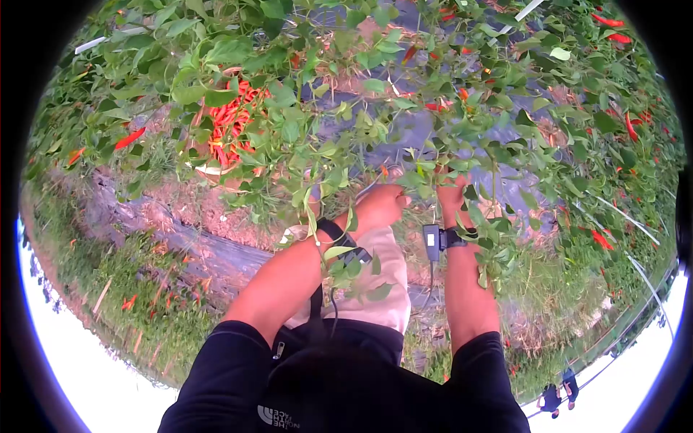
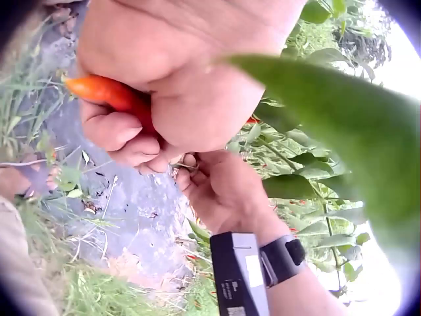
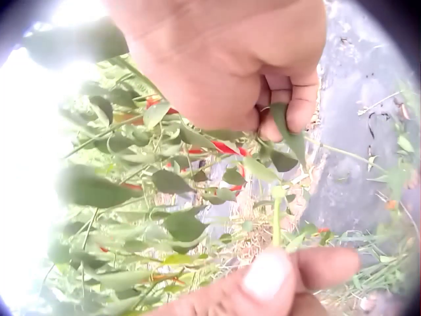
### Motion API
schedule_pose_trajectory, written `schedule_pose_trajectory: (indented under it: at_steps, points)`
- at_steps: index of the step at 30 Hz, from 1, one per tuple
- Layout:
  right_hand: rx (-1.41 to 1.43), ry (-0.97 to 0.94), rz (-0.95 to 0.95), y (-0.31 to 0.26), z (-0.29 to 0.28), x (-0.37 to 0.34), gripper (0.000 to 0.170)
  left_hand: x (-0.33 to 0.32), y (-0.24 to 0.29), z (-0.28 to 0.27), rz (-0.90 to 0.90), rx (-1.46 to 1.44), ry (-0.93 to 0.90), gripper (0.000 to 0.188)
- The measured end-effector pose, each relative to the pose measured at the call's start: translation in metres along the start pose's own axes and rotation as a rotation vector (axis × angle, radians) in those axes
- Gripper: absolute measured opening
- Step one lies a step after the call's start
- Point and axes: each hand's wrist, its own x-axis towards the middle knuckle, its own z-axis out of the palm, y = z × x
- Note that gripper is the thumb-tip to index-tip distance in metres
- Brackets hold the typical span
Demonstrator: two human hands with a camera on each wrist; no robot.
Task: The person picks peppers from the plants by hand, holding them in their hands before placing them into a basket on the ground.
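Left hand [image 2: 177,69]: fingers curled round one smooth, tapered orange-red chili pepper [image 2: 108,92], its tip protruding from the palm side. A slim, pale-green stem [image 3: 277,220] stands at the thumb.
Right hand [image 3: 227,62]: just beside the left, fingers curled, a narrow, dark-green leaf [image 3: 287,128] against them; cannot tell whether they grip it.
Surroundings: leafy green chili plants [image 1: 498,144] bearing red fruit; grey plastic ground sheet [image 3: 348,99]; pale-rimmed round container [image 1: 209,170] of heaped red chili peppers [image 1: 231,130], left of both hands, partly behind foliage.
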Motion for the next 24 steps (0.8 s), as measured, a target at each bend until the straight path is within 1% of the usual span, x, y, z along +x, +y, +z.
schedule_pose_trajectory:
  at_steps: [1,3,4,5,6,7,8,9,10,12,17,21,23,24]
  points:
    - [-0.017,0.007,-0.027,0.009,0.000,0.003,0.032,-0.001,-0.007,0.005,-0.003,0.001,0.004,0.018]
    - [-0.064,-0.013,-0.078,0.023,-0.005,0.011,0.034,0.003,-0.028,0.014,-0.032,-0.596,0.018,0.020]
    - [-0.097,-0.044,-0.105,0.011,-0.004,0.016,0.036,0.008,-0.032,0.013,-0.031,-0.597,0.020,0.020]
    - [-0.254,-0.100,-0.222,-0.003,-0.008,0.029,0.039,0.019,-0.037,0.007,0.111,-0.510,0.231,0.020]
    - [-0.243,-0.128,-0.203,-0.015,-0.004,0.037,0.041,0.029,-0.042,0.000,0.246,-0.417,0.439,0.021]
    - [-0.232,-0.156,-0.185,-0.027,-0.001,0.044,0.044,0.028,-0.024,-0.018,0.048,-0.289,0.460,0.023]
    - [-0.221,-0.184,-0.166,-0.038,0.002,0.051,0.048,0.043,-0.031,-0.026,0.045,-0.291,0.468,0.023]
    - [-0.219,-0.201,-0.147,-0.041,0.000,0.052,0.047,0.061,-0.039,-0.035,0.184,-0.301,0.495,0.023]
    - [-0.200,-0.206,-0.124,-0.041,-0.002,0.052,0.046,0.072,-0.048,-0.041,0.232,-0.266,0.528,0.022]
    - [-0.165,-0.205,-0.096,-0.041,-0.007,0.047,0.044,0.081,-0.041,-0.048,0.304,-0.192,0.624,0.022]
    - [-0.097,-0.195,-0.031,-0.048,-0.015,0.028,0.040,0.098,-0.014,-0.051,0.452,-0.112,0.785,0.021]
    - [-0.031,-0.165,-0.009,-0.050,-0.012,0.024,0.036,0.102,-0.006,-0.047,0.555,-0.080,0.820,0.021]
    - [0.012,-0.156,-0.001,-0.053,-0.008,0.025,0.035,0.102,-0.007,-0.046,0.540,-0.070,0.783,0.022]
    - [0.028,-0.144,-0.005,-0.054,-0.006,0.022,0.034,0.104,-0.021,-0.046,0.516,-0.019,0.757,0.022]
